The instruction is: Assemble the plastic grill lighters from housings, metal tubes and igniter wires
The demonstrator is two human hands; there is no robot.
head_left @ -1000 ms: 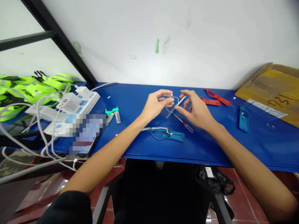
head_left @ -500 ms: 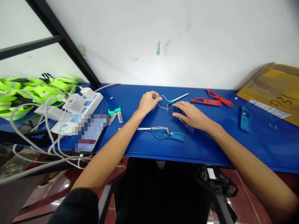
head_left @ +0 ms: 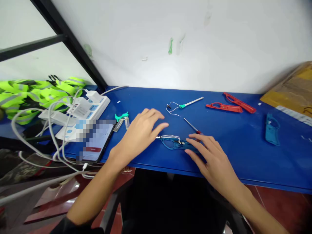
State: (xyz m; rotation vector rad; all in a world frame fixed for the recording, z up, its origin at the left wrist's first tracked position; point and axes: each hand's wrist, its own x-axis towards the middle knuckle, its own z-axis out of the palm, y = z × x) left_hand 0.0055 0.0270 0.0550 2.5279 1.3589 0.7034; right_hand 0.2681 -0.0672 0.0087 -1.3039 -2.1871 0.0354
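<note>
A blue plastic handle shell [head_left: 173, 143] with white wires and a metal tube lies near the front of the blue table [head_left: 151, 100]. My right hand [head_left: 210, 155] rests open with its fingertips on the shell's right end. My left hand [head_left: 142, 128] hovers open just left of the shell, over its metal tube. Farther back lies a thin white wire with a green-tipped metal rod [head_left: 185, 104]. A small red-handled screwdriver [head_left: 192, 126] lies between the rod and the shell.
Two red handle shells [head_left: 230, 104] and another blue shell [head_left: 271, 133] lie to the right. A cardboard box [head_left: 290, 88] sits far right. A phone [head_left: 96, 141], power strip [head_left: 83, 109], white cables, small vials [head_left: 123, 123] and yellow-green vests [head_left: 31, 94] are at left.
Both hands let go of the wire with the green-tipped rod, which now lies on the table. They moved toward me to the blue shell at the front edge.
</note>
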